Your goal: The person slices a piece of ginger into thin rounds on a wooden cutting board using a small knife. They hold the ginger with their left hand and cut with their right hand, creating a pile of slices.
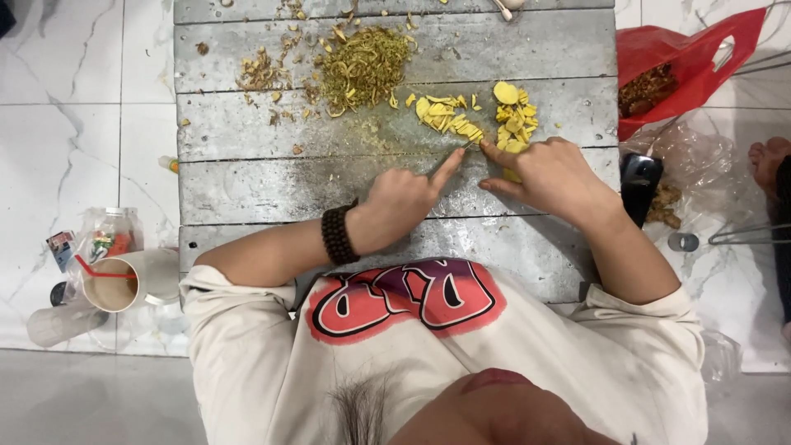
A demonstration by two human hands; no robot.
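Now both hands, left hand [401, 200] and right hand [550, 175], beside yellow slices [515, 120].

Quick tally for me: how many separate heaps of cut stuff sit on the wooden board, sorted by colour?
Yellow slice heaps: 2, one near the left hand, one by the right hand
Green shredded heaps: 1
Brown scrap heaps: 1
Total: 4 on the wooden board
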